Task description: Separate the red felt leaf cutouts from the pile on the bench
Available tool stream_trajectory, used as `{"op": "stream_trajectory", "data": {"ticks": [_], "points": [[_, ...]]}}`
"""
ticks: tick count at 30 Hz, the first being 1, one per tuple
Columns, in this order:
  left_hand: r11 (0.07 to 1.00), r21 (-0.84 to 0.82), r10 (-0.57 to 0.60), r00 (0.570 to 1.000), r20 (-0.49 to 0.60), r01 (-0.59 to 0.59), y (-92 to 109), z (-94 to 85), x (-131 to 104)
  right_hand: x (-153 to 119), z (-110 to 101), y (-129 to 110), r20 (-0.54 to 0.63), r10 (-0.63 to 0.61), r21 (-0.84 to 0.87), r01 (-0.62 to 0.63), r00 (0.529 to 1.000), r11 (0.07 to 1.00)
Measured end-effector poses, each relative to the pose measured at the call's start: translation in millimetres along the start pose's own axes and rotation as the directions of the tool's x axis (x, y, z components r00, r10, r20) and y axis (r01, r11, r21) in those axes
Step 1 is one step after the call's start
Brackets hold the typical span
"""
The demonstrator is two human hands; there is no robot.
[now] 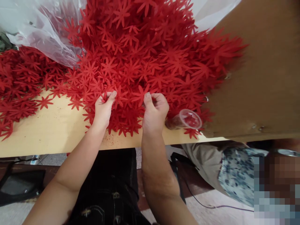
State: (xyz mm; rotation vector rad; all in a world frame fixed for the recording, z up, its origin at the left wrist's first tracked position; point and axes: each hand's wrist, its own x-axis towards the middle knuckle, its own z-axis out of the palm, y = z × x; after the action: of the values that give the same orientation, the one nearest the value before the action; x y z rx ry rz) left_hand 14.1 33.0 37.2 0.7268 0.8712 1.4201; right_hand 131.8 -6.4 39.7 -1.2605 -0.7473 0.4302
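Jutting leftward from right hand (155,114), red flower (140,93)

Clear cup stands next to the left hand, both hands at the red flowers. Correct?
Wrong hand: the head view shows the clear cup next to the right hand, with both hands at the red flowers.

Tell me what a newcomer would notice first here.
Probably the huge heap of red flower-shaped pieces across the pale table. Next come the left hand and right hand, both curled, at the heap's near side. Then there's the clear plastic cup beside the right hand.
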Motion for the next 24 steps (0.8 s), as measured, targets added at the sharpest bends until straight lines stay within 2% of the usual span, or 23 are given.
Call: {"op": "stream_trajectory", "data": {"ticks": [5, 8, 10, 12, 15, 16, 18, 21, 24], "points": [[1.0, 0.022, -0.003, 1.0, 0.029, 0.003, -3.2, -0.6, 0.3, 12.6, -1.8, 8.6, -0.018, 0.004, 0.036, -0.003, 1.0, 0.999], [0.985, 0.126, 0.109, 0.988, 0.106, -0.122, -5.9, -2.5, 1.4, 13.5, -2.3, 12.7, 0.011, 0.025, 0.027, -0.025, 1.0, 0.999], [0.935, 0.222, 0.243, 0.956, 0.164, -0.276, -5.7, -3.9, 0.7, 11.8, -2.0, 13.7, 0.075, 0.039, 0.056, -0.043, 0.996, 0.997], [0.845, 0.331, 0.359, 0.905, 0.228, -0.419, -3.8, -5.0, -1.7, 8.6, -0.8, 13.0, 0.148, 0.036, 0.094, -0.05, 0.988, 0.994], [0.734, 0.421, 0.408, 0.842, 0.353, -0.532, -1.4, -4.9, -6.5, 2.3, 3.5, 9.3, 0.233, 0.034, 0.148, -0.071, 0.972, 0.986], [0.736, 0.416, 0.389, 0.836, 0.386, -0.534, -1.5, -4.4, -7.8, 0.0, 5.3, 7.9, 0.255, 0.043, 0.171, -0.089, 0.966, 0.981], [0.796, 0.366, 0.321, 0.85, 0.418, -0.481, -3.3, -2.8, -9.0, -4.2, 8.8, 5.5, 0.297, 0.072, 0.212, -0.14, 0.952, 0.967], [0.893, 0.277, 0.228, 0.887, 0.401, -0.355, -6.4, -0.2, -8.6, -9.2, 12.3, 3.1, 0.364, 0.132, 0.238, -0.229, 0.922, 0.944], [0.92, 0.258, 0.178, 0.901, 0.395, -0.295, -5.5, 1.8, -8.5, -12.5, 13.3, 1.0, 0.427, 0.167, 0.245, -0.292, 0.888, 0.925]]}}
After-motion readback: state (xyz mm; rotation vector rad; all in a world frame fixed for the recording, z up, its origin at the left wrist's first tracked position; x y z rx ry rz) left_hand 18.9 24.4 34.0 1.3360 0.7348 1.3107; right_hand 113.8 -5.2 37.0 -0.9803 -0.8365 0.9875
